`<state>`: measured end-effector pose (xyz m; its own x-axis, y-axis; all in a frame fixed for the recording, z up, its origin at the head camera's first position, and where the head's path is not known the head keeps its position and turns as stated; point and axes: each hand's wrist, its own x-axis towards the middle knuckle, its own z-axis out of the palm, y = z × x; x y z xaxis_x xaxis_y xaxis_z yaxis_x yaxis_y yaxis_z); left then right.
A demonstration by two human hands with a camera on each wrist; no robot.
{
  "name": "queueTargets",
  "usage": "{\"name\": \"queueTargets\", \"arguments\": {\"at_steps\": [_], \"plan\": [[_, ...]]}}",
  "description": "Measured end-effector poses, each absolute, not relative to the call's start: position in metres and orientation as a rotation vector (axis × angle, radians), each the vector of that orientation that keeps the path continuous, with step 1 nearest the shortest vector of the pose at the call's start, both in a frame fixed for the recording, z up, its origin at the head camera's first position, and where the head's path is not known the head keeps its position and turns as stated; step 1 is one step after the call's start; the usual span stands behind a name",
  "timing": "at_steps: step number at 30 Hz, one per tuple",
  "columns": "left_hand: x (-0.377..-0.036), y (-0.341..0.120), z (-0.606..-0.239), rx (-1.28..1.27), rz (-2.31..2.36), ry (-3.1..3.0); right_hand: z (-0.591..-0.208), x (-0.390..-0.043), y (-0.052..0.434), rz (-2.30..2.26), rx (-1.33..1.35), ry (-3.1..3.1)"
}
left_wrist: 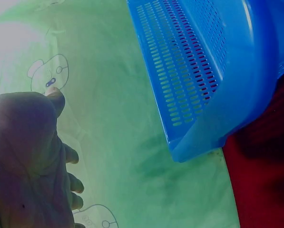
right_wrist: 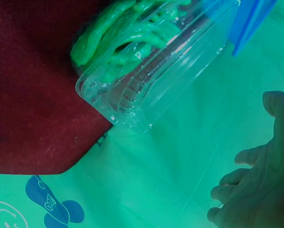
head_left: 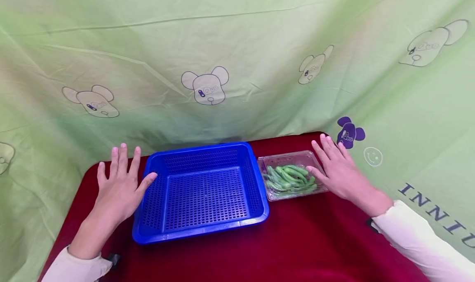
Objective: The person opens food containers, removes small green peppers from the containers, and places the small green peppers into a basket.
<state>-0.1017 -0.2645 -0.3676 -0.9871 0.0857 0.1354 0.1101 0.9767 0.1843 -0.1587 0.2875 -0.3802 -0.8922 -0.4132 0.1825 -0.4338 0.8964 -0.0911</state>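
A blue perforated plastic basket [head_left: 204, 229] stands on the red cloth, with nothing inside it. Right beside it sits a clear plastic box [head_left: 265, 163] holding several green chili-like pods [head_left: 291, 177]. My left hand [head_left: 119, 191] is spread with straight fingers at the basket's left side, its thumb overlapping the rim in the head view. The right hand [head_left: 339, 170], fingers extended, hovers by the right edge of the clear box. Neither hand holds anything. In the right wrist view the pods [right_wrist: 103, 35] show through the box wall [right_wrist: 180, 76], apart from the hand [right_wrist: 260, 190].
A red cloth [head_left: 297, 240] covers the table. Behind and on both sides hangs a light green curtain [head_left: 259, 47] printed with bear heads and, at right, lettering. The table's back edge runs close behind the basket and box.
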Motion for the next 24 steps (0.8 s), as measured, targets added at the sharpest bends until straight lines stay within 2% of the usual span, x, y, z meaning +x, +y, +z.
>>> {"name": "queueTargets", "arguments": {"at_steps": [9,13,18,24], "plan": [[-0.100,-0.253,-0.362,-0.157,-0.388,-3.060,-0.385,-0.156,0.282,0.318,0.756,-2.889],[-0.104,-0.239,-0.358,-0.177,-0.453,-3.105,-0.393,-0.157,0.275,0.368,0.881,-2.843],[-0.111,-0.205,-0.355,-0.257,-0.503,-3.107,-0.408,-0.154,0.260,0.262,1.099,-2.671],[-0.123,-0.148,-0.359,-0.459,-0.609,-2.993,-0.426,-0.147,0.240,0.162,1.188,-2.584]]}}
